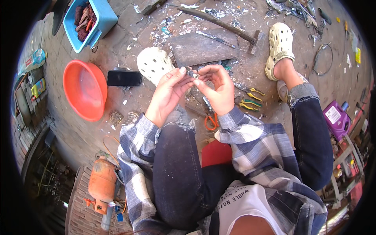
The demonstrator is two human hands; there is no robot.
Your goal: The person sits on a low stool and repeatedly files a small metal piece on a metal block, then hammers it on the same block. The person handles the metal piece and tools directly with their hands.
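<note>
My left hand [168, 94] and my right hand [217, 88] meet above my knees, both pinching a small dark metal part [192, 73] between thumbs and fingertips. The part is tiny and mostly hidden by my fingers. I sit low, in dark jeans and a plaid shirt, with cream clogs [154, 62] on my feet. Beneath my hands lie orange-handled pliers [211, 119] and yellow-and-green-handled pliers [250, 100] on the ground.
A worn wooden board [196, 49] and a hammer [235, 29] lie ahead. A black phone [124, 78], an orange basin [84, 90] and a blue bin [92, 21] are at left. An orange gas cylinder [102, 182] lies lower left; a purple jug [337, 117] stands at right.
</note>
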